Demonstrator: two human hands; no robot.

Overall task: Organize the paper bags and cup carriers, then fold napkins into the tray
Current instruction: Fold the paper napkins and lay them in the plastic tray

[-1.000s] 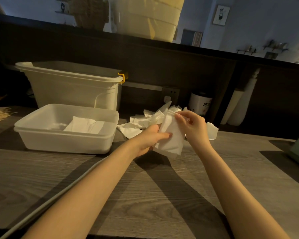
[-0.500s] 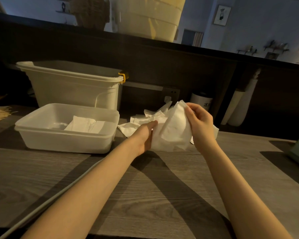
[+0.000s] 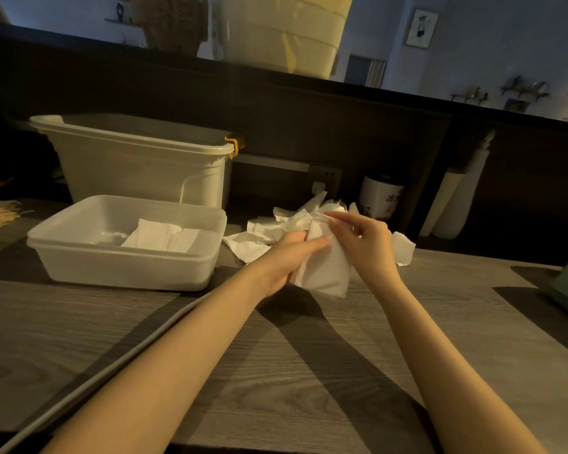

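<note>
Above table (image 3: 276, 371), both hands pinching napkin (image 3: 325, 273)

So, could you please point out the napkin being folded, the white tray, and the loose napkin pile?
napkin being folded (image 3: 325, 273): head view, its lower flat panel.
white tray (image 3: 125, 267): head view, front wall.
loose napkin pile (image 3: 250, 245): head view, left sheet on the table.

Dim, warm interior light. We see long forearm shadows falling across the counter (image 3: 309, 371) toward the camera — the source lies ahead. Wide-angle distortion bows the edges; the fingers (image 3: 338, 218) are slightly motion-blurred, the background soft.
</note>
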